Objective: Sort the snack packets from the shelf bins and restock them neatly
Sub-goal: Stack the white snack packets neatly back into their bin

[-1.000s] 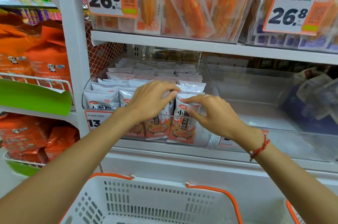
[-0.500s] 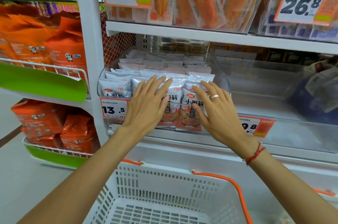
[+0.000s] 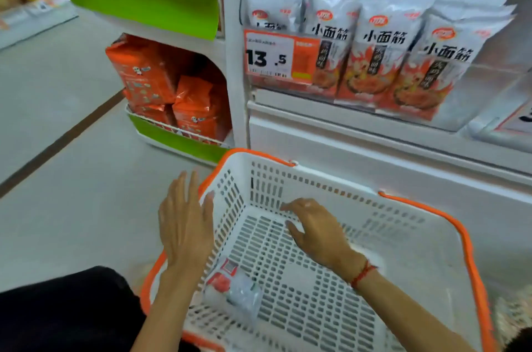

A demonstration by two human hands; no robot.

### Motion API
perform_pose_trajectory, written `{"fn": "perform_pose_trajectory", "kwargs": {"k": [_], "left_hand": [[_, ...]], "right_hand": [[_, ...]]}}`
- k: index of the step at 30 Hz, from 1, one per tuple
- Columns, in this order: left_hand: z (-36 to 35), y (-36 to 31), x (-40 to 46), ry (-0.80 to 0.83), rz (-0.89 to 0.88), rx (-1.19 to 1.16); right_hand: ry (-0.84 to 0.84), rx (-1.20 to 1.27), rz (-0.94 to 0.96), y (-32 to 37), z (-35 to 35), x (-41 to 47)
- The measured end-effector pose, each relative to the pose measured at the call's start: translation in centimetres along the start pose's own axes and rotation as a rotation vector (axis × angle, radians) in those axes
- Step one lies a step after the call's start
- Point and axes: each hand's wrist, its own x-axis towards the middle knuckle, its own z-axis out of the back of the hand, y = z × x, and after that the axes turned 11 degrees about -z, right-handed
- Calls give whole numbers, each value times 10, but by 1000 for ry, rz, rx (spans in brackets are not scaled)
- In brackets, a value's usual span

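Both my hands over the white slotted plastic basket (image 3: 388,239) with orange rim.

My left hand (image 3: 184,225) hovers flat, fingers straight, above the basket's left rim, holding nothing. A small clear-and-red snack packet (image 3: 233,285) lies near the left wall, long axis diagonal. My right hand (image 3: 316,230), loosely spread and empty, hangs mid-basket. White-and-orange snack packets (image 3: 383,43) stand upright in the clear shelf bin above right.
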Motion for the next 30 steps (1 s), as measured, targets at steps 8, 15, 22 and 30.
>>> {"fn": "perform_pose_trajectory", "kwargs": {"k": [8, 15, 22, 30], "left_hand": [[-14, 21, -26, 52, 39, 89], [-22, 13, -19, -54, -2, 91], [0, -26, 24, 494, -604, -20], [64, -108, 72, 551, -397, -723]], "right_hand": [[734, 51, -240, 44, -163, -24], [660, 289, -364, 26, -144, -5], [817, 753, -437, 6, 38, 40], [439, 988, -450, 23, 204, 26]]}}
